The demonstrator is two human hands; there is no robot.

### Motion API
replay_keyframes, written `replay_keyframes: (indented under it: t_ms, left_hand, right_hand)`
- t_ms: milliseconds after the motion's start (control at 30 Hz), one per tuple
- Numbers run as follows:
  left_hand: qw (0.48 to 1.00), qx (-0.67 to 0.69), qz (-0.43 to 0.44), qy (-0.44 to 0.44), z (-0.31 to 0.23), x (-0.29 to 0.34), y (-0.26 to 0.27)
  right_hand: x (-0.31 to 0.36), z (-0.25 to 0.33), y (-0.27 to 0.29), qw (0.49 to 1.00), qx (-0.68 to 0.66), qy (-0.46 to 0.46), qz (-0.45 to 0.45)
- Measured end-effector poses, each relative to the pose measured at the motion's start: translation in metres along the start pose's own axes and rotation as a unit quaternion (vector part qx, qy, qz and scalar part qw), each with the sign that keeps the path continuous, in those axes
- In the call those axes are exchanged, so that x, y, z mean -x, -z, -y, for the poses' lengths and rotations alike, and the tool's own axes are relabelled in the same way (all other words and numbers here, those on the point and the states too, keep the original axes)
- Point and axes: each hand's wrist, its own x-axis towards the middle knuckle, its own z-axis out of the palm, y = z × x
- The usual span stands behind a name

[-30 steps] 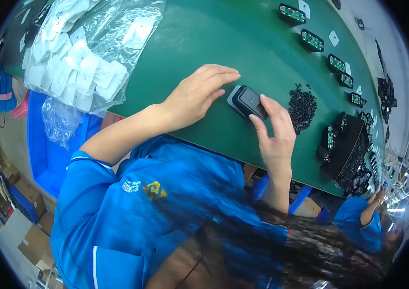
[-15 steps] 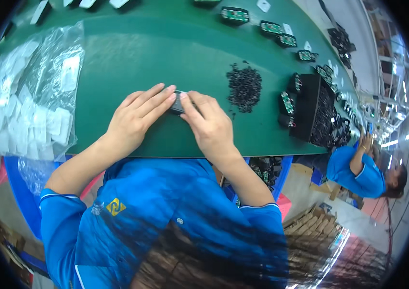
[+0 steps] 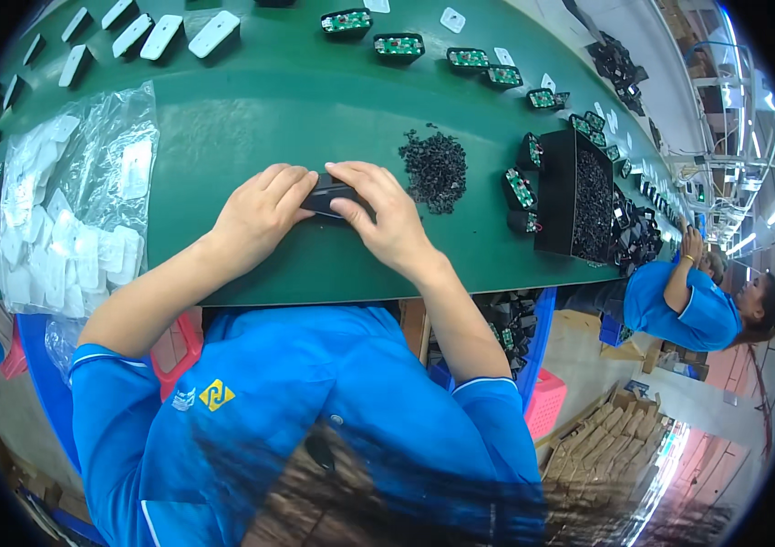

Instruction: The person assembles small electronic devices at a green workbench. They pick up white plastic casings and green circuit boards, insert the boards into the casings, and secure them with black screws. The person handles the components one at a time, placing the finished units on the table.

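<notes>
Between my two hands, low over the green table, is a small black plastic casing. My left hand grips its left end, fingers on the far side and thumb near the close edge. The right end lies between the thumb and curled fingers of my right hand. Part of the casing is hidden under my fingers. Just right of my right hand lies a heap of small black plastic pieces.
A clear plastic bag of white covers lies at the left. Finished-looking white-topped casings stand at the far left. Black casings with green circuit boards line the far right. A black box holds small pieces. A co-worker sits at the right.
My head view has shifted, bringing more of the far table into sight. The casing shows a plain black side now, and my right fingers have moved to its far edge.
</notes>
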Motion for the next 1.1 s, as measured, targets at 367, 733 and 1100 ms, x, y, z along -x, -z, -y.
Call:
replay_keyframes:
  t_ms: [367, 733, 1100]
  left_hand:
    - [0.965, 0.201, 0.045, 0.164, 0.007, -0.017, 0.003]
    - [0.832, 0.448, -0.009, 0.328, -0.016, -0.047, 0.023]
    - [0.777, 0.526, -0.042, 0.344, 0.007, -0.046, 0.031]
  right_hand:
    - [-0.004, -0.004, -0.012, 0.996, -0.049, 0.014, -0.070]
    - [-0.022, 0.008, 0.008, 0.972, -0.200, -0.093, -0.079]
    - [-0.052, 0.014, 0.015, 0.943, -0.309, -0.120, -0.023]
